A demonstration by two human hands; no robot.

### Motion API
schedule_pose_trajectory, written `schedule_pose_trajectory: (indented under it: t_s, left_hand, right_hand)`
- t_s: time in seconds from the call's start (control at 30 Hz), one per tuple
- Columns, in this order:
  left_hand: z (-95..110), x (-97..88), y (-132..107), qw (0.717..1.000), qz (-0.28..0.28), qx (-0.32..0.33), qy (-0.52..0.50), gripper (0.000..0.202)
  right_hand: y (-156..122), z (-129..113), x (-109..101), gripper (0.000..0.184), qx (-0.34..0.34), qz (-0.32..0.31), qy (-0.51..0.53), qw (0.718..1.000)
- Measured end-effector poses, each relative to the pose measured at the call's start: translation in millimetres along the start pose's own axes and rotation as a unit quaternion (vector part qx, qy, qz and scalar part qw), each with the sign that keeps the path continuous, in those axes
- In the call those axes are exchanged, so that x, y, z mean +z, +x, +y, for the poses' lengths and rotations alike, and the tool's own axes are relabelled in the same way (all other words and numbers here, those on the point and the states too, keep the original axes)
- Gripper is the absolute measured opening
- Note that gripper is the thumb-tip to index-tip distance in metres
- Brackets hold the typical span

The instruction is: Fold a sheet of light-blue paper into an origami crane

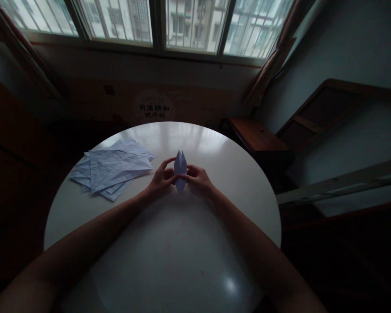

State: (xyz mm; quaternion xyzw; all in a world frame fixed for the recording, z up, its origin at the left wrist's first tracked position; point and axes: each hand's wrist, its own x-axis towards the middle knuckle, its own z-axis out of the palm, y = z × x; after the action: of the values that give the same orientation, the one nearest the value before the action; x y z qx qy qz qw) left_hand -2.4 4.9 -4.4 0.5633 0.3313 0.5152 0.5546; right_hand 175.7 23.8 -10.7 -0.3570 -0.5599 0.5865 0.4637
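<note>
A small piece of folded white paper [180,163] is held over the middle of the round table. Its upper end splits into narrow points, and its lower end tapers to one point. My left hand [163,177] grips its left edge, with the thumb on the front and the fingers behind and beside it. My right hand [198,178] pinches the right edge, its thumb close to the left thumb at the paper's middle. The fingertips behind the paper are partly hidden.
A pile of creased white paper sheets [120,167] lies on the left of the round white table [169,265]. Beyond the table's right rim stands a brown wooden stool or bench [257,134]. Barred windows [192,26] and a printed cardboard panel [198,100] are behind the table.
</note>
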Motion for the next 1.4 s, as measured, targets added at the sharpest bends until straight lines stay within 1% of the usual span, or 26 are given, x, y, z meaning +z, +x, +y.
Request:
schedule_pose_trajectory:
  t_s: [0.13,0.2,0.27,0.4,0.5,0.57,0.67,0.77,0.83,0.93,1.0,1.1,1.27,1.4]
  left_hand:
    - [-0.3,0.6,0.7,0.999,0.004,-0.028,-0.018,0.095]
    - [-1.4,0.0,2.1,0.999,-0.004,-0.045,-0.028,0.096]
    - [-3.8,-1.0,3.5,0.998,-0.011,-0.051,-0.033,0.086]
    - [-11.7,-2.9,5.2,0.998,-0.009,-0.044,-0.031,0.049]
    - [-15.4,-3.7,5.7,0.999,0.008,-0.036,-0.022,0.038]
    - [-15.3,-3.7,6.1,0.999,0.022,-0.031,-0.009,0.038]
    - [-13.1,-3.1,6.7,0.999,0.035,-0.021,-0.005,0.042]
    - [-11.2,-2.7,7.0,0.999,0.046,-0.010,0.001,0.044]
    - [-9.9,-2.5,6.8,0.999,0.040,-0.013,0.012,0.044]
    - [-7.2,-2.1,5.8,0.999,0.011,-0.028,0.035,0.044]
    - [-5.7,-1.7,5.2,0.998,0.002,-0.030,0.048,0.046]
    - [-6.2,-1.3,5.3,0.999,0.005,-0.022,0.049,0.046]
    - [-9.8,-1.5,6.2,1.000,0.006,-0.018,0.024,0.040]
    - [-7.9,-2.6,5.3,0.999,0.003,-0.026,0.048,0.041]
  right_hand:
    - [0.4,2.5,0.3,0.055,0.003,0.004,0.022,1.000]
    - [0.3,3.5,0.2,0.056,0.004,0.006,0.034,0.999]
    - [0.2,3.8,0.1,0.056,0.004,0.009,0.041,0.999]
    - [-0.1,2.0,0.6,0.056,0.001,0.011,0.027,1.000]
    - [-0.5,-1.8,1.9,0.055,-0.002,0.009,0.018,1.000]
    - [-1.1,-4.9,2.7,0.054,0.000,0.009,0.005,1.000]
    - [-2.3,-8.6,3.5,0.050,0.008,0.009,-0.054,0.998]
    - [-3.1,-9.3,4.3,0.054,0.011,0.010,-0.114,0.993]
    - [-3.2,-8.5,4.6,0.057,0.005,0.014,-0.132,0.991]
    - [-3.1,-7.3,4.2,0.059,-0.006,0.020,-0.140,0.990]
    - [-3.3,-7.2,3.4,0.059,-0.007,0.018,-0.138,0.990]
    - [-3.6,-7.6,2.3,0.058,-0.007,0.009,-0.135,0.991]
    - [-3.4,-7.6,1.2,0.059,-0.007,0.005,-0.133,0.991]
    - [-3.4,-7.9,0.3,0.059,-0.011,0.009,-0.136,0.991]
